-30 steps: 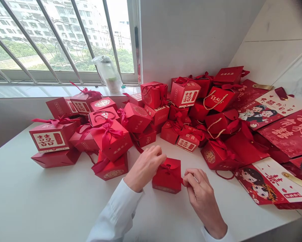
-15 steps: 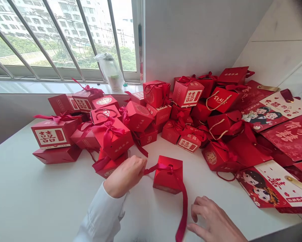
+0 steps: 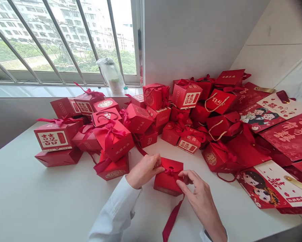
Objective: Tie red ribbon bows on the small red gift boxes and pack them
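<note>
The left hand [image 3: 143,171] is pressing its fingers together against the flap of a red paper gift box [image 3: 167,181], which is sitting on the white table [image 3: 40,195] just in front of a heap of red boxes [image 3: 138,117]. The right hand [image 3: 200,198] is spreading its fingers beside the box, possibly pinching the dark red ribbon [image 3: 171,220] at the knot.

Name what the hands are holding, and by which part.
The left hand grips the red gift box by its top flap's edge; the right hand seems to pinch the ribbon beside the bow.

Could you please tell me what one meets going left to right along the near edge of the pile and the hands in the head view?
double-happiness gift box → ribbon-tied red box → left hand → small red gift box → right hand → cartoon-couple red card
</note>
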The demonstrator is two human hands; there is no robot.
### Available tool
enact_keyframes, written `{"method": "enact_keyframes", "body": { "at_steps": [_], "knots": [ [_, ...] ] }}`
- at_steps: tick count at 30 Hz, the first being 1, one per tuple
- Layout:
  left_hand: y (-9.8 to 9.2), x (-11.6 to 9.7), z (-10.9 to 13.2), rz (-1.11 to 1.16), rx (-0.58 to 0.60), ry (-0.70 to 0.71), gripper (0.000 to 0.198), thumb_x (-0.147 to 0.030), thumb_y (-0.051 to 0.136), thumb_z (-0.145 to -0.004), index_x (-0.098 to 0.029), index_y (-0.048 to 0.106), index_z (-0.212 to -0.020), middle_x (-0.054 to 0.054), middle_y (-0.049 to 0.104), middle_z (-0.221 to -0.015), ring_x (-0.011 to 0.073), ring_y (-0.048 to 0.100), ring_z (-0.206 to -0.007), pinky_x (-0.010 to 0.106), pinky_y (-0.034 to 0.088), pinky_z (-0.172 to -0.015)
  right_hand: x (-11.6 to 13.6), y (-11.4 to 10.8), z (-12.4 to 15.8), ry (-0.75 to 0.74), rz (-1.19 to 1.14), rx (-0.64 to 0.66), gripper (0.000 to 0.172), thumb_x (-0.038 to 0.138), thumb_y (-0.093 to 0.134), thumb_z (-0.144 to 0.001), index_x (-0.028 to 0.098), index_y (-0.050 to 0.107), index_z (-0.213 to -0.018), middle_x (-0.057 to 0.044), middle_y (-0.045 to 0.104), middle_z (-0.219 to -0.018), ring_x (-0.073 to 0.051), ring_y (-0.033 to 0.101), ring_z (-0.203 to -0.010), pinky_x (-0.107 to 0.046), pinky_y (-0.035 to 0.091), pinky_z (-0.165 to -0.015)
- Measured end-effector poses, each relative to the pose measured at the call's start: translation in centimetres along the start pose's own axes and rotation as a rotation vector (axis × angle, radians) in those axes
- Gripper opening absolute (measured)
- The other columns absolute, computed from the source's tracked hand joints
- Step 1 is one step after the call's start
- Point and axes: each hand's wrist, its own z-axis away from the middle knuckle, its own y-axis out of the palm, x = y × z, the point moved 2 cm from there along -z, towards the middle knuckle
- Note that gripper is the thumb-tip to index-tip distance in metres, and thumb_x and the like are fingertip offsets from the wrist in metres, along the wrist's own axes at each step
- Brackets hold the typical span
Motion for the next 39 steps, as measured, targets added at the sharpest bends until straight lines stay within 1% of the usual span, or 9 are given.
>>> {"method": "enact_keyframes", "body": {
  "at_steps": [3, 7, 10, 16, 22, 25, 29, 35, 39],
  "knots": [
    [-0.2, -0.1, 0.1, 0.056, 0.018, -0.034, 0.022, -0.036, 0.052, -0.085, -0.019, 0.046, -0.072, -0.004, 0.046, -0.060, 0.0109, 0.039, -0.057, 0.023, 0.027, -0.052, -0.3, 0.0, -0.3, 0.046, -0.036, 0.039, 0.017, 0.034, 0.050, -0.088, 0.022, 0.054, -0.077, -0.001, 0.060, -0.076, -0.016, 0.055, -0.067, -0.023, 0.036, -0.047],
    [-0.6, -0.4, 0.1, 0.070, 0.019, -0.058, 0.039, -0.043, 0.052, -0.083, -0.018, 0.034, -0.058, -0.006, 0.032, -0.052, 0.0092, 0.026, -0.052, 0.025, 0.019, -0.049, -0.2, -0.5, -0.6, 0.082, -0.073, 0.056, 0.021, 0.037, 0.050, -0.088, 0.022, 0.051, -0.073, 0.001, 0.056, -0.069, -0.013, 0.050, -0.059, -0.022, 0.034, -0.045],
    [-0.9, -0.5, 0.2, 0.097, 0.031, -0.047, 0.043, -0.041, 0.052, -0.082, -0.018, 0.031, -0.053, -0.006, 0.024, -0.051, 0.0089, 0.019, -0.051, 0.026, 0.016, -0.048, 0.0, -0.9, -0.9, 0.087, -0.103, 0.044, 0.022, 0.039, 0.049, -0.088, 0.022, 0.052, -0.073, 0.001, 0.056, -0.068, -0.013, 0.049, -0.058, -0.022, 0.033, -0.046],
    [-1.1, -0.5, 0.2, 0.186, 0.085, 0.026, 0.030, -0.037, 0.048, -0.084, -0.016, 0.051, -0.063, -0.005, 0.039, -0.056, 0.0080, 0.030, -0.054, 0.022, 0.023, -0.050, -0.7, -0.8, -0.9, 0.140, -0.295, 0.078, 0.020, 0.042, 0.054, -0.084, 0.021, 0.053, -0.081, 0.001, 0.058, -0.071, -0.014, 0.051, -0.064, -0.024, 0.039, -0.057],
    [-1.0, -0.4, 0.0, 0.152, 0.084, 0.022, 0.032, -0.037, 0.047, -0.085, -0.016, 0.051, -0.062, -0.006, 0.039, -0.054, 0.0082, 0.030, -0.054, 0.022, 0.023, -0.051, -1.5, 0.0, -0.4, 0.256, -0.538, 0.172, 0.036, 0.050, 0.057, -0.080, 0.022, 0.053, -0.101, 0.005, 0.050, -0.063, -0.013, 0.045, -0.059, -0.024, 0.037, -0.058],
    [-1.0, -0.4, 0.0, 0.159, 0.092, 0.026, 0.029, -0.035, 0.047, -0.085, -0.016, 0.051, -0.063, -0.006, 0.039, -0.055, 0.0080, 0.029, -0.054, 0.022, 0.023, -0.051, -1.7, 0.1, -0.3, 0.294, -0.528, 0.177, 0.040, 0.057, 0.053, -0.081, 0.022, 0.052, -0.100, 0.006, 0.044, -0.060, -0.013, 0.041, -0.057, -0.024, 0.032, -0.056],
    [-1.0, -0.5, 0.0, 0.183, 0.102, 0.023, 0.026, -0.032, 0.048, -0.085, -0.016, 0.053, -0.065, -0.006, 0.040, -0.055, 0.0078, 0.031, -0.054, 0.021, 0.024, -0.051, -1.6, 0.3, 0.0, 0.282, -0.465, 0.213, 0.038, 0.054, 0.052, -0.083, 0.022, 0.048, -0.103, 0.008, 0.036, -0.057, -0.012, 0.033, -0.054, -0.025, 0.027, -0.055],
    [-0.9, -0.2, 0.0, 0.219, 0.130, 0.036, 0.024, -0.030, 0.047, -0.084, -0.016, 0.052, -0.065, -0.005, 0.044, -0.056, 0.0078, 0.035, -0.055, 0.021, 0.025, -0.052, -2.0, 0.3, 0.7, 0.269, -0.406, 0.169, 0.031, 0.048, 0.052, -0.084, 0.024, 0.047, -0.103, 0.007, 0.043, -0.060, -0.015, 0.040, -0.059, -0.025, 0.032, -0.058],
    [-0.9, 0.3, -0.1, 0.198, 0.151, -0.004, 0.024, -0.031, 0.048, -0.083, -0.016, 0.051, -0.064, -0.005, 0.046, -0.057, 0.0082, 0.037, -0.055, 0.021, 0.027, -0.052, -2.8, 0.6, 0.4, 0.312, -0.502, 0.161, 0.031, 0.050, 0.056, -0.080, 0.024, 0.049, -0.094, 0.006, 0.045, -0.060, -0.014, 0.042, -0.059, -0.025, 0.032, -0.059]
  ]
}}
